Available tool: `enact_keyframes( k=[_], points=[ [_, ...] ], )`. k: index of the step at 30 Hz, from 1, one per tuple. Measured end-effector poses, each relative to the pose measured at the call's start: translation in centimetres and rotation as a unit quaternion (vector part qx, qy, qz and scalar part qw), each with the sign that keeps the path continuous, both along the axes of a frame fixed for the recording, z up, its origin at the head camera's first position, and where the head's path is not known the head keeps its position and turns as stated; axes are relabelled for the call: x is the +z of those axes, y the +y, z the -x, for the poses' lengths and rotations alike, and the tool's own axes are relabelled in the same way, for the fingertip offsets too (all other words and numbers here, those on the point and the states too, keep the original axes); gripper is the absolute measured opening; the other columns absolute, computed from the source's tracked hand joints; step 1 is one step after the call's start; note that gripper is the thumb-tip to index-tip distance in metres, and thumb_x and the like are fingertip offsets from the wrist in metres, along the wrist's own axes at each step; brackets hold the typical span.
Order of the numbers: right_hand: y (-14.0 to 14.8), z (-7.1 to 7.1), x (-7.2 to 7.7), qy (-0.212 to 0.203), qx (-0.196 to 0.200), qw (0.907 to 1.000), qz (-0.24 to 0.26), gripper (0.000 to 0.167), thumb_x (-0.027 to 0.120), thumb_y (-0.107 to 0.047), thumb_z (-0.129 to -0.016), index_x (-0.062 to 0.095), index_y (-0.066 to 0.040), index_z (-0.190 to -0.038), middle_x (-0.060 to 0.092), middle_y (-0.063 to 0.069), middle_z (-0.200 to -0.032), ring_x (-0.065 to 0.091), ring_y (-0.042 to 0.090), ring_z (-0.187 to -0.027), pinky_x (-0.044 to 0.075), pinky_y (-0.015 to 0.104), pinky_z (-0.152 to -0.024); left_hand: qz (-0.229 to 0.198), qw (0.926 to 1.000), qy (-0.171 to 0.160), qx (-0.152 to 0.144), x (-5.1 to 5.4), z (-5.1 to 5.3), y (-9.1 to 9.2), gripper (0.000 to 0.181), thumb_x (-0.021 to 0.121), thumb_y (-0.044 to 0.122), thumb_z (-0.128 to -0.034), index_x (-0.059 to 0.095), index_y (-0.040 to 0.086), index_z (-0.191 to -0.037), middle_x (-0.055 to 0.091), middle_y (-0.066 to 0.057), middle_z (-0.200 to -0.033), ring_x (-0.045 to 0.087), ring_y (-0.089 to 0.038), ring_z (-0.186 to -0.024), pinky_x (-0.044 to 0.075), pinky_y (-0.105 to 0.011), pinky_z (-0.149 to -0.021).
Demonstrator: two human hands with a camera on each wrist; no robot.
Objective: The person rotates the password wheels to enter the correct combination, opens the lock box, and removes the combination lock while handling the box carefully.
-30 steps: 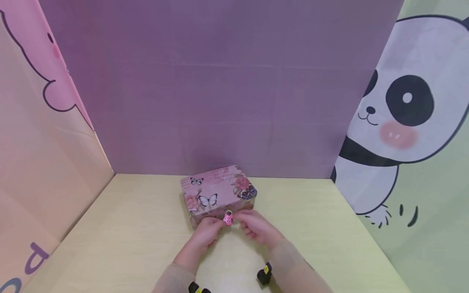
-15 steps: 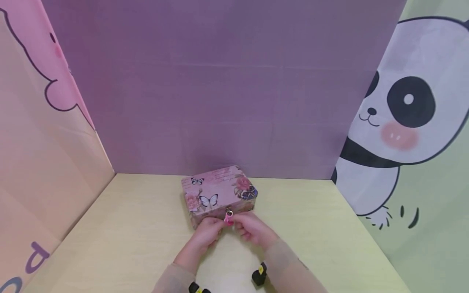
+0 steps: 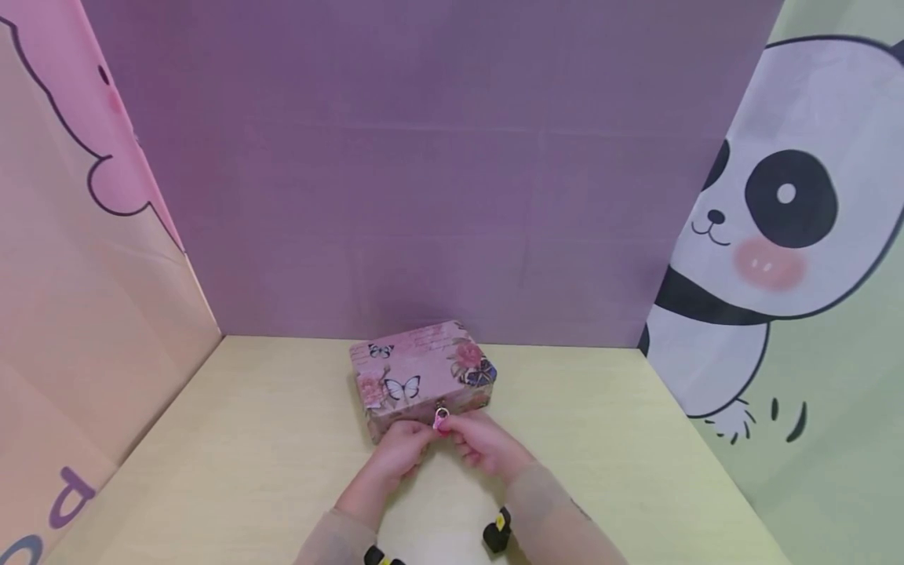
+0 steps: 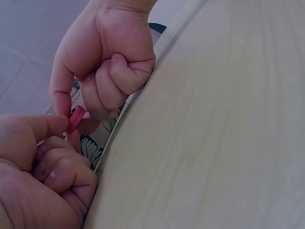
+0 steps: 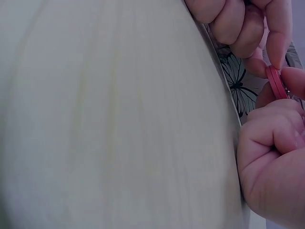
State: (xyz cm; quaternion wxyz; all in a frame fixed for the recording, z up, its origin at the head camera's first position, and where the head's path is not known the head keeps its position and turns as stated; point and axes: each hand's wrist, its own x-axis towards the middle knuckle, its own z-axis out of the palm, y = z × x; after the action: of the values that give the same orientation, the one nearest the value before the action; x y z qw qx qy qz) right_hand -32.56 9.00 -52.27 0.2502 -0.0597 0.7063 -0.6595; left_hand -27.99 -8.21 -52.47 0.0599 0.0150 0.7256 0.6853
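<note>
A pink floral box [image 3: 424, 365] with butterflies sits on the table, and a small pink padlock [image 3: 439, 424] hangs by its metal shackle at the front clasp. From the left, my left hand [image 3: 401, 453] pinches the padlock's edge. My right hand [image 3: 490, 446] pinches its other side with thumb and forefinger. In the left wrist view, the red padlock body [image 4: 75, 119] lies between the fingertips of my left hand [image 4: 40, 176] and right hand [image 4: 107, 52]. The right wrist view shows the padlock [image 5: 276, 82] between my right hand [image 5: 274, 148] and left hand [image 5: 236, 24].
The pale wooden table [image 3: 282, 439] extends around the box. Behind it stands a purple backdrop [image 3: 438, 173]. A pink cartoon panel [image 3: 92, 259] rises at left, and a panda panel [image 3: 777, 314] at right. Black-and-yellow pieces are on both wrists.
My right hand has moved slightly left and in over the padlock, covering more of it; the padlock appears turned. My left hand has stayed nearly still.
</note>
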Motion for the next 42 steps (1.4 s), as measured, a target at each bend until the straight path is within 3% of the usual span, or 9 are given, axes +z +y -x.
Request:
enact_keyframes(
  k=[12,24,33,42],
  points=[
    [0.0,-0.2,0.1,0.003,0.008,0.9999,-0.01,0.024,0.067,-0.027,-0.095,0.061,-0.012,-0.078,0.032,-0.008,-0.056,0.025,0.007,-0.046,0.02,0.022,-0.04,0.004,1.0,0.006,-0.001,0.1,-0.2,0.0,0.027,0.068,0.017,-0.0935,0.055,0.009,-0.071,0.035,0.01,-0.053,0.031,-0.007,-0.044,0.025,-0.023,-0.041],
    [0.3,-0.3,0.0,0.005,0.006,0.9999,-0.011,0.024,0.066,-0.031,-0.097,0.065,-0.011,-0.083,0.033,-0.008,-0.057,0.025,0.008,-0.047,0.02,0.022,-0.042,0.002,1.0,0.004,-0.008,-0.2,0.1,0.1,0.024,0.068,0.016,-0.0938,0.066,-0.004,-0.081,0.035,0.009,-0.054,0.031,-0.006,-0.043,0.026,-0.022,-0.041],
    [1.6,0.3,0.0,-0.005,-0.008,0.9999,-0.009,0.027,0.064,-0.034,-0.097,0.059,-0.013,-0.08,0.034,-0.008,-0.059,0.027,0.009,-0.048,0.022,0.023,-0.044,-0.004,1.0,-0.001,-0.007,-0.3,0.1,0.1,0.023,0.069,0.017,-0.0917,0.063,-0.001,-0.078,0.037,0.009,-0.055,0.031,-0.006,-0.044,0.027,-0.022,-0.041],
    [3.6,0.1,0.4,-0.003,-0.017,0.9997,-0.016,0.033,0.066,-0.032,-0.096,0.069,-0.004,-0.111,0.038,-0.008,-0.062,0.03,0.009,-0.053,0.025,0.023,-0.048,0.01,0.9999,-0.003,0.001,-0.1,0.0,-0.1,0.024,0.068,0.015,-0.0917,0.07,-0.009,-0.093,0.038,0.009,-0.055,0.032,-0.006,-0.045,0.028,-0.022,-0.041]
  ],
)
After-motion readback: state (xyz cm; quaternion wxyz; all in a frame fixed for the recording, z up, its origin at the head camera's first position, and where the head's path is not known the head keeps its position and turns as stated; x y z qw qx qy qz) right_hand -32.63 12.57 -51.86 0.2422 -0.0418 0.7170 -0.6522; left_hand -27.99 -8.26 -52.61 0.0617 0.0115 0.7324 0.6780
